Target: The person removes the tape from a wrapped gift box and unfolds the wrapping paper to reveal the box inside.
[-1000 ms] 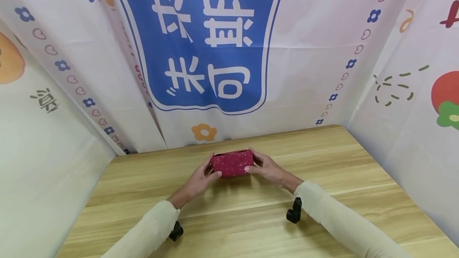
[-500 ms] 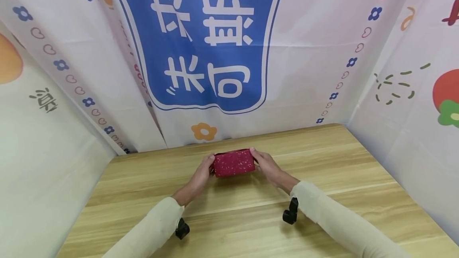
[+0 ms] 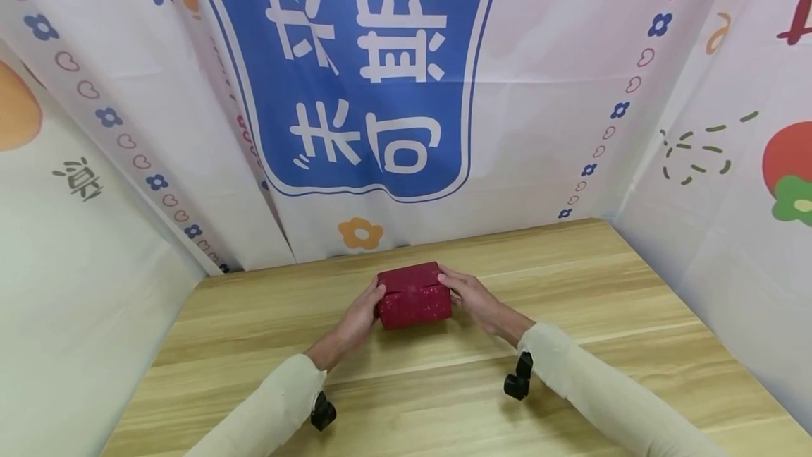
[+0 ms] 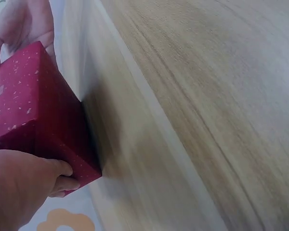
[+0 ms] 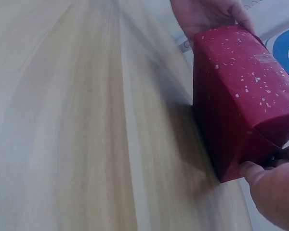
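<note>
1. I'm watching the left hand [image 3: 359,312] gripping the left end of a red box [image 3: 415,307], its thumb pressing by the upper edge; the right hand [image 3: 474,300] is gripping the opposite end.
2. The box is sitting between them near the back of the surface [image 3: 444,400]; whether its underside is touching the wood, I can't tell.
3. I'm judging this as a two-handed handling step – any next move is calling for even pressure from both ends, so the box isn't slipping or skewing.
4. The box is showing straight edges, flat faces and crisp corners; pale flecks are dotting one long face, and a translucent patch [image 5: 265,58], perhaps tape, is lying on it.
5. I'm reading the skin as paper or card – probably creasing under hard squeezing.
6. The surface is showing long, streaky grain.
</note>
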